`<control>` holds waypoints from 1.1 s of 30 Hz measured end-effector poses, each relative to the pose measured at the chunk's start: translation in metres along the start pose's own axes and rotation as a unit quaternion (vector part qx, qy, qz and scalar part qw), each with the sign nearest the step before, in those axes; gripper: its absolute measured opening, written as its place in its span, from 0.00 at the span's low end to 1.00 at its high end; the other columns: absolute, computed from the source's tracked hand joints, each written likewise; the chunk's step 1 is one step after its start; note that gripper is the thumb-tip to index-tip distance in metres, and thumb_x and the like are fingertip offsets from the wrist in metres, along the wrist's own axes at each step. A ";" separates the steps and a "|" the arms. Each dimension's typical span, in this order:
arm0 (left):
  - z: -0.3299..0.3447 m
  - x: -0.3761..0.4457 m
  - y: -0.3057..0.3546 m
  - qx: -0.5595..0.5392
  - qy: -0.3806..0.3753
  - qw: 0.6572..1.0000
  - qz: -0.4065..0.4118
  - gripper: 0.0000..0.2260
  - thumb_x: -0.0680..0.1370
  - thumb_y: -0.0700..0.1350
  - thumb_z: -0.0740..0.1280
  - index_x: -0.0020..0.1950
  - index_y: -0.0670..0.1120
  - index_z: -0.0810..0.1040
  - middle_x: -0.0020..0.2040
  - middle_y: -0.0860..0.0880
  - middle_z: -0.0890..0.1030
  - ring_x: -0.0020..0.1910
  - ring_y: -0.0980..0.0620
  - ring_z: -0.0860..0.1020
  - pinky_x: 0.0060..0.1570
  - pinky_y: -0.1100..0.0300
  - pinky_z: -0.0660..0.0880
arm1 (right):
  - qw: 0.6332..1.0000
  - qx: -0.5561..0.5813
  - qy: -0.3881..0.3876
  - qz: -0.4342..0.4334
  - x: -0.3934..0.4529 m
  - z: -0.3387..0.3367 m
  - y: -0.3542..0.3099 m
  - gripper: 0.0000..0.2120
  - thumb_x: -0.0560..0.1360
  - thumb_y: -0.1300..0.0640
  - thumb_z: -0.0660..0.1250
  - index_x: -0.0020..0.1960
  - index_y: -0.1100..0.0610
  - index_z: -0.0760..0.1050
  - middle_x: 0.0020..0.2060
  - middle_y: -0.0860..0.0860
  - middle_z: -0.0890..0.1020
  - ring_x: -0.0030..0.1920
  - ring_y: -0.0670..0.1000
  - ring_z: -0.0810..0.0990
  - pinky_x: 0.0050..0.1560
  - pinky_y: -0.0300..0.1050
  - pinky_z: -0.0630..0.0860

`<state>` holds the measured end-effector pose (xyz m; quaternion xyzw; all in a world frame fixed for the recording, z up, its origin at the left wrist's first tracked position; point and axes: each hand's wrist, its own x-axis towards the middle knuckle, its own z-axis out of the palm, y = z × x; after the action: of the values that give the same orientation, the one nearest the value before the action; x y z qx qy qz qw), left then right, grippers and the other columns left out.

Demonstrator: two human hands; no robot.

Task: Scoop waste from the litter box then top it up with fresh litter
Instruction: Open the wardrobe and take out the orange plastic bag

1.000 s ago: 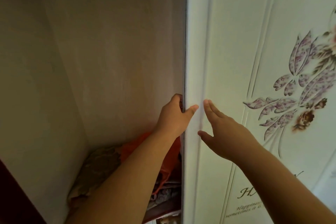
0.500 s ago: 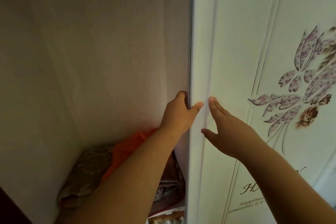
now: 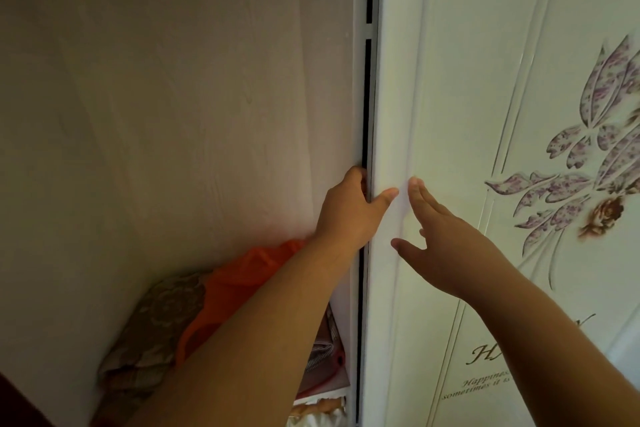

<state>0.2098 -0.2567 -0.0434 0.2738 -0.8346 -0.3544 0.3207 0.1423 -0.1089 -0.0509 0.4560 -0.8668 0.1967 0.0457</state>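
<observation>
The left hand [image 3: 349, 210] is seen gripping the leading edge of a white sliding wardrobe door [image 3: 446, 87]: the thumb is laid across the door's front face, while the fingers are curled round the edge and hidden behind it. The right hand [image 3: 446, 250] is held flat against the same face, just beside the left thumb, with the fingers straight and pressed close together and the thumb spread apart below them. A narrow dark gap [image 3: 367, 97] is noted above the left fingers, between the door edge and a pale wood-grain panel [image 3: 180, 107] which fills the area to the left of those fingers. Below the left hand, the wardrobe interior is partly exposed; within it an orange garment [image 3: 239, 284] is observed, touching a grey-brown patterned fabric bundle [image 3: 156, 329] lying further left of it. Under the left forearm, folded pink and striped cloth [image 3: 322, 354] is stacked, and pale frilled material [image 3: 322, 414] is visible at the bottom edge. To the right of the right fingers, a purple flower decal [image 3: 585, 163] is printed on the door, and below the right wrist dark script lettering [image 3: 485, 381] is seen, only partly readable. The litter box, scoop and fresh litter are not within the view; their location cannot be determined.
</observation>
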 end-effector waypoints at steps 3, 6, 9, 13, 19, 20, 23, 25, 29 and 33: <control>0.000 0.001 -0.001 -0.005 0.001 1.000 0.004 0.29 0.77 0.62 0.69 0.73 0.50 0.69 0.67 0.51 0.79 0.64 0.47 0.79 0.63 0.50 0.80 | 1.000 0.013 0.000 0.000 -0.002 -0.001 0.001 0.45 0.81 0.39 0.62 0.81 0.46 0.32 0.80 0.39 0.38 0.65 0.45 0.78 0.62 0.44 0.78; -0.001 -0.002 -0.001 -0.007 0.004 1.000 0.006 0.29 0.78 0.62 0.69 0.74 0.50 0.69 0.67 0.51 0.79 0.64 0.48 0.79 0.63 0.51 0.79 | 1.000 0.014 -0.003 0.003 -0.004 -0.001 -0.002 0.44 0.81 0.40 0.61 0.81 0.46 0.31 0.80 0.39 0.38 0.62 0.44 0.80 0.57 0.42 0.79; -0.002 -0.002 -0.003 -0.008 0.010 1.000 0.007 0.29 0.78 0.62 0.69 0.74 0.50 0.69 0.67 0.51 0.79 0.63 0.49 0.79 0.63 0.51 0.79 | 1.000 0.006 0.002 0.000 -0.005 -0.001 -0.004 0.44 0.81 0.40 0.61 0.81 0.46 0.32 0.80 0.39 0.38 0.60 0.43 0.81 0.55 0.42 0.79; -0.006 -0.004 -0.005 -0.017 0.013 1.000 0.006 0.28 0.77 0.62 0.70 0.72 0.50 0.70 0.65 0.53 0.80 0.61 0.51 0.80 0.62 0.52 0.80 | 1.000 0.007 -0.001 -0.003 -0.005 -0.002 -0.007 0.43 0.81 0.41 0.60 0.81 0.46 0.32 0.80 0.39 0.38 0.57 0.44 0.82 0.52 0.43 0.80; -0.006 -0.010 0.000 -0.004 0.018 1.000 0.000 0.28 0.78 0.62 0.69 0.73 0.50 0.70 0.65 0.53 0.80 0.60 0.51 0.80 0.61 0.52 0.80 | 1.000 0.010 0.011 -0.025 -0.006 0.008 0.001 0.45 0.81 0.41 0.60 0.81 0.48 0.29 0.80 0.40 0.34 0.62 0.45 0.80 0.51 0.43 0.81; -0.007 -0.011 0.000 0.010 0.012 1.000 0.005 0.27 0.78 0.63 0.68 0.73 0.50 0.70 0.65 0.52 0.80 0.60 0.51 0.80 0.60 0.52 0.80 | 0.999 0.024 0.013 -0.033 -0.007 0.010 0.002 0.46 0.81 0.41 0.61 0.80 0.48 0.29 0.80 0.40 0.33 0.65 0.46 0.78 0.54 0.45 0.80; -0.010 -0.017 -0.002 0.036 -0.014 0.999 0.031 0.25 0.80 0.60 0.68 0.73 0.49 0.70 0.65 0.52 0.80 0.60 0.53 0.80 0.61 0.54 0.79 | 0.995 0.066 0.038 -0.057 -0.007 0.015 0.008 0.45 0.80 0.42 0.63 0.82 0.48 0.34 0.81 0.41 0.37 0.76 0.51 0.67 0.68 0.51 0.74; -0.014 -0.023 -0.006 0.039 -0.031 0.998 0.042 0.24 0.81 0.55 0.69 0.74 0.49 0.70 0.66 0.52 0.79 0.61 0.54 0.79 0.62 0.57 0.77 | 0.992 0.084 0.085 -0.034 -0.010 0.015 0.011 0.41 0.79 0.44 0.65 0.83 0.47 0.44 0.82 0.44 0.48 0.78 0.53 0.63 0.71 0.54 0.69; -0.032 -0.036 -0.030 0.062 -0.033 0.997 0.038 0.20 0.82 0.48 0.67 0.74 0.50 0.72 0.65 0.53 0.78 0.61 0.57 0.77 0.58 0.68 0.73 | 0.974 0.125 0.184 -0.046 -0.018 0.021 0.004 0.33 0.78 0.48 0.67 0.79 0.49 0.60 0.70 0.51 0.70 0.68 0.55 0.72 0.63 0.55 0.76; -0.064 -0.042 -0.074 0.100 -0.021 0.995 0.004 0.16 0.80 0.47 0.69 0.68 0.54 0.76 0.60 0.56 0.79 0.57 0.60 0.78 0.58 0.65 0.75 | 0.977 0.139 0.117 -0.113 -0.012 0.044 -0.018 0.24 0.78 0.47 0.66 0.72 0.45 0.65 0.56 0.43 0.75 0.55 0.47 0.78 0.52 0.47 0.79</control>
<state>0.3008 -0.2994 -0.0797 0.2931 -0.8737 -0.2738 0.2754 0.1680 -0.1251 -0.0892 0.5265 -0.7626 0.3611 0.1044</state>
